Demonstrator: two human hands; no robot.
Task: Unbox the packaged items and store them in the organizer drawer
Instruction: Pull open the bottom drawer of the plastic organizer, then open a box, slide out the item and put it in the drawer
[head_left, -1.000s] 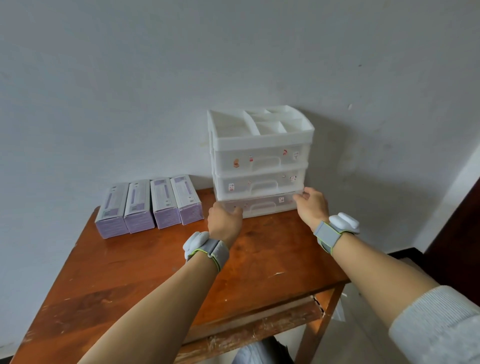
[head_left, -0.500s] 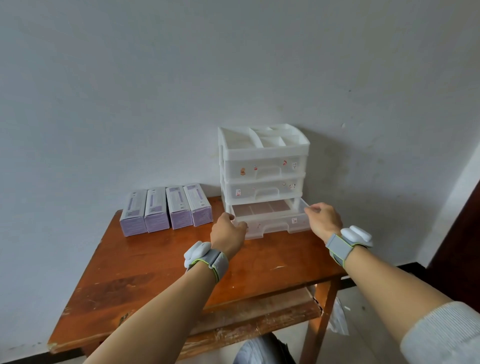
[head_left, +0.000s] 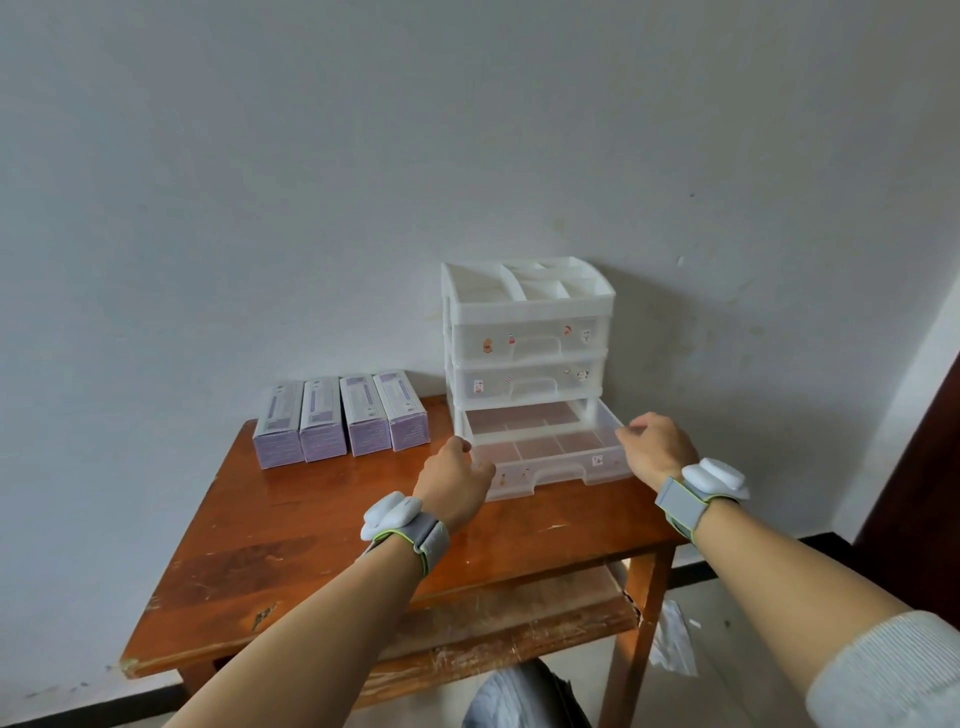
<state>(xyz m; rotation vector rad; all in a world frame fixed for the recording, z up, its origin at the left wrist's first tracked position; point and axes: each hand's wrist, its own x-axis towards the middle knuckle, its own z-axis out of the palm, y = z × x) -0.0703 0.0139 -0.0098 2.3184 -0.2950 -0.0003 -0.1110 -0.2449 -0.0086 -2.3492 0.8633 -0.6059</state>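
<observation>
Gripping the drawer (head_left: 545, 447), left hand (head_left: 457, 480) hides its fingertips.

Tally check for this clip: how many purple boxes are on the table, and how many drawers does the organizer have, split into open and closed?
Purple boxes: 4, side by side on the table
Closed drawers: 2
Open drawers: 1, the bottom one, with the left hand and right hand at its front corners
Total: 7
</observation>
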